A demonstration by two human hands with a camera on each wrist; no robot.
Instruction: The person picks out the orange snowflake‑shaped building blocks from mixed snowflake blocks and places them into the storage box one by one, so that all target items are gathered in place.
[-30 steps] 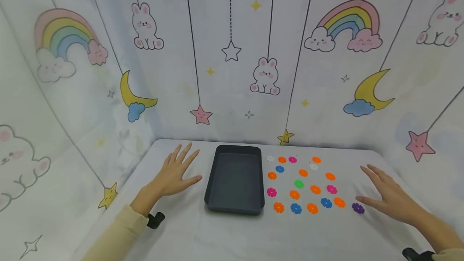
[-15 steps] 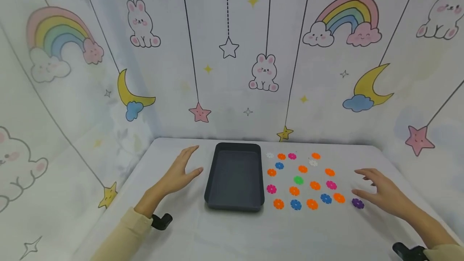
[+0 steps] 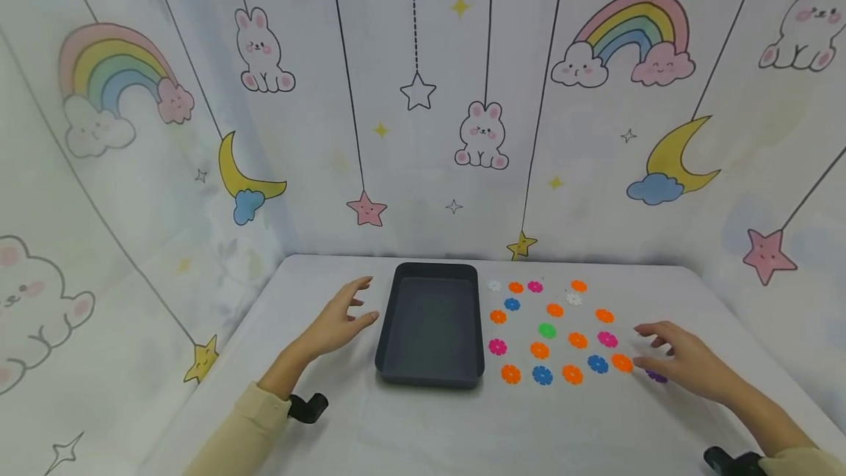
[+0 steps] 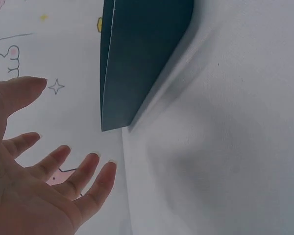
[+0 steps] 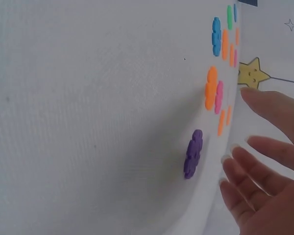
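A tray point(image 3: 432, 333) lies on the surface point(image 3: 423, 435), with discs point(image 3: 547, 330) scattered to its right. A backdrop point(image 3: 423, 160) stands behind the surface. The left grip point(image 3: 335, 323) is just left of the tray; the right grip point(image 3: 687, 361) is near the rightmost disc point(image 5: 193, 154).

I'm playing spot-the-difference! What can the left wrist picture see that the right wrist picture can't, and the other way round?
Only the left wrist view shows the left hand and a long outer wall of the dark tray.

Only the right wrist view shows the right hand and flower-shaped pieces in orange, pink, blue, green and purple.

Both show the white tabletop and the cartoon backdrop. A dark scrap topping the right wrist view might be tray; too little shows.
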